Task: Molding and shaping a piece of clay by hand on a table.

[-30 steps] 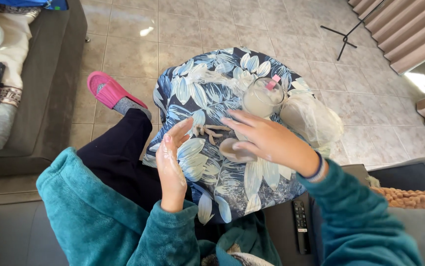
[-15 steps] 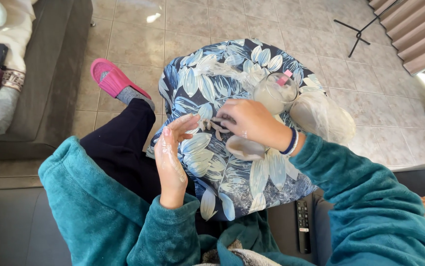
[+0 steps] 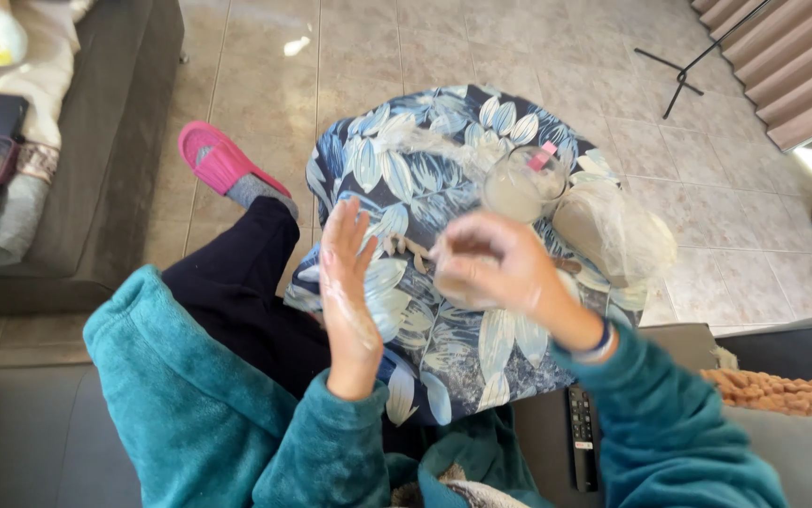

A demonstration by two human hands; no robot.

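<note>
Since the earlier frames the right hand (image 3: 495,273) has lifted off the cloth and come up blurred, closed on a pale lump; before, it pressed flat on a lump lying on the fabric. Left hand (image 3: 347,292) is roughly where it was, now raised more upright.

L to R: dark sofa (image 3: 105,188) w/ a pile of stuff at the far left edge, pink slipper (image 3: 218,160) on the tiled floor (image 3: 378,47), dark trouser leg (image 3: 236,282) running up to it. Then the left hand, open, fingers apart and straight, palm facing right, coated w/ a whitish film, holding nothing. Just right of it the right hand, fingers curled shut round the pale clay lump (image 3: 457,277), held above the blue leaf-print cloth (image 3: 425,169) covering a small round table. A few small brown bits (image 3: 406,246) lie on the cloth btwn the hands. Behind the right hand: glass of cloudy water (image 3: 519,188) w/ a pink tag at its rim, and beside it a clear plastic bag (image 3: 617,235) w/ more grey-beige material inside. Remote control (image 3: 582,437) sits lower right, tripod legs (image 3: 688,66) top right.

Progress, as a guess: early-to-mid. Lump is out of the bag, wetted and worked, judging by the smeared palms, but it shows no finished shape yet; blur hides detail. Most material is in the bag, so shaping looks mostly ahead.
</note>
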